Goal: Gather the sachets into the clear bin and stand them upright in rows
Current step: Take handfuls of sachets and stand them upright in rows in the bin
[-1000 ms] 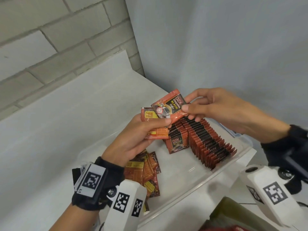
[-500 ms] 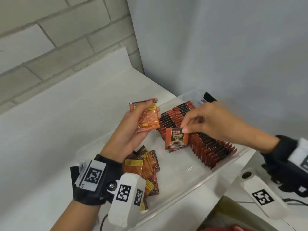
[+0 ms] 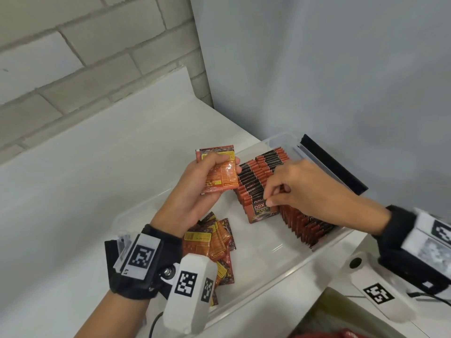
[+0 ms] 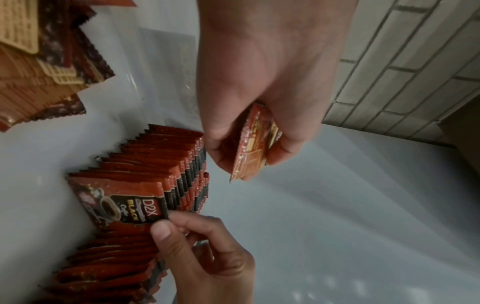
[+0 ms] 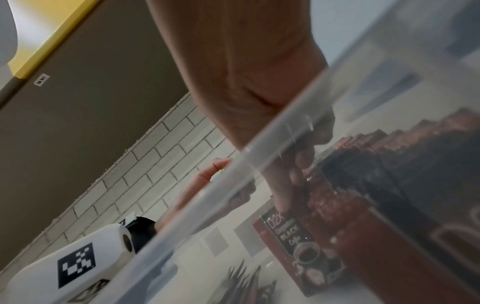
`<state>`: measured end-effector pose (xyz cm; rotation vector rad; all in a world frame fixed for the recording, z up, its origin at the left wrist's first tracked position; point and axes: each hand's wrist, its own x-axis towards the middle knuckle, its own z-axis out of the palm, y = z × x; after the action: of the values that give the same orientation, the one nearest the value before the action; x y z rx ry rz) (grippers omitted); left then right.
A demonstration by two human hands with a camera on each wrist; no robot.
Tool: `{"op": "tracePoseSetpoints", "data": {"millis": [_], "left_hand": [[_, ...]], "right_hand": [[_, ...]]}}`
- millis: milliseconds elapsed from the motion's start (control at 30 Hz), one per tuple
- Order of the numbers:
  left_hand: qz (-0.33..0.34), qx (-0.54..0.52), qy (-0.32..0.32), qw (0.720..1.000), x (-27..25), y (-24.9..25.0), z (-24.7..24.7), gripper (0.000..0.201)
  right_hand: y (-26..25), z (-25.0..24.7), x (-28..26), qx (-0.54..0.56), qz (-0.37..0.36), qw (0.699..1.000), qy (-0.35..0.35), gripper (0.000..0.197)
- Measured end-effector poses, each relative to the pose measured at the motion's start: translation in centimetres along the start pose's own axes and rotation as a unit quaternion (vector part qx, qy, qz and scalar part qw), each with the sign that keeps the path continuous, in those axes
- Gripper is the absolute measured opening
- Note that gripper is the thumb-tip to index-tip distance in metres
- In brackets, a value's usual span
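Two rows of red and black sachets (image 3: 262, 175) stand upright in the clear bin (image 3: 288, 262). My right hand (image 3: 272, 200) pinches the top edge of the front sachet (image 3: 262, 212) of the left row, which stands on the bin floor; the left wrist view shows the same sachet (image 4: 116, 201) and my thumb on it. My left hand (image 3: 220, 172) holds a small stack of sachets (image 3: 220, 172) above the bin's far wall, back sides toward me. A loose pile of sachets (image 3: 214, 242) lies flat at the bin's near left end, partly hidden by my left wrist.
The bin sits on a white table (image 3: 73, 203) against a brick wall (image 3: 73, 57) and a grey wall (image 3: 317, 69). A black-edged lid (image 3: 334, 167) leans behind the bin. A white wrist camera housing (image 3: 188, 289) hangs over the bin's near rim.
My right hand took one sachet from the left hand's stack, carried it down and stood it at the front of the left row. My left hand kept its stack and shifted slightly left.
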<state>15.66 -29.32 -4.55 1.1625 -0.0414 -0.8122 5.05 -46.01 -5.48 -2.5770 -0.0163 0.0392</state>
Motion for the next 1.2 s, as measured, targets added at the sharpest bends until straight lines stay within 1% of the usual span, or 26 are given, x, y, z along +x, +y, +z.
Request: {"op": "tracePoseSetpoints", "data": {"millis": [133, 300, 367, 433, 533, 633, 733, 800, 867, 933, 1000, 1133, 1200], "left_hand": [[0.005, 0.009, -0.005, 1.0, 0.1, 0.0, 0.0, 0.008], [0.007, -0.001, -0.018, 1.0, 0.0, -0.1, -0.2, 0.014], [0.01, 0.005, -0.027, 1.0, 0.0, -0.1, -0.2, 0.02], [0.014, 0.014, -0.039, 0.999, 0.0, -0.2, -0.3, 0.027], [0.017, 0.014, -0.058, 0.998, 0.0, -0.2, -0.3, 0.027], [0.016, 0.025, -0.085, 0.996, -0.1, -0.2, -0.3, 0.023], [0.016, 0.04, -0.099, 0.994, -0.1, -0.4, -0.4, 0.021], [0.026, 0.048, -0.106, 0.993, -0.1, -0.5, -0.4, 0.021], [0.038, 0.053, -0.113, 0.991, -0.1, -0.5, -0.4, 0.025], [0.043, 0.065, -0.109, 0.991, -0.2, -0.3, -0.3, 0.028], [0.044, 0.077, -0.1, 0.991, -0.2, -0.2, -0.1, 0.033], [0.04, 0.071, -0.056, 0.995, -0.1, -0.1, 0.0, 0.047], [0.031, 0.049, -0.056, 0.997, -0.1, -0.1, 0.1, 0.051]], "right_hand": [[0.3, 0.2, 0.1, 0.017, 0.0, 1.0, -0.005, 0.002], [0.3, 0.2, 0.0, 0.038, 0.022, 0.999, -0.02, 0.004], [0.0, -0.3, 0.0, 0.073, 0.039, 0.996, -0.015, 0.006], [-0.5, -1.1, 0.1, 0.127, 0.055, 0.99, 0.008, 0.013], [-1.4, -1.8, 0.6, 0.224, 0.072, 0.971, 0.042, 0.02], [-2.2, -1.3, 1.1, 0.323, 0.083, 0.941, 0.046, 0.023], [-2.7, -0.7, 1.5, 0.393, 0.097, 0.913, 0.046, 0.012], [-2.9, -0.7, 1.7, 0.41, 0.097, 0.905, 0.053, 0.006], [-2.9, -1.2, 1.7, 0.423, 0.093, 0.899, 0.067, 0.006], [-2.7, -2.0, 1.5, 0.425, 0.09, 0.897, 0.083, 0.009], [-2.3, -2.8, 1.2, 0.397, 0.084, 0.908, 0.102, 0.013], [-2.0, -3.5, 0.4, 0.255, 0.059, 0.944, 0.202, 0.021], [-2.1, -3.2, 0.1, 0.168, 0.035, 0.96, 0.222, 0.022]]}}
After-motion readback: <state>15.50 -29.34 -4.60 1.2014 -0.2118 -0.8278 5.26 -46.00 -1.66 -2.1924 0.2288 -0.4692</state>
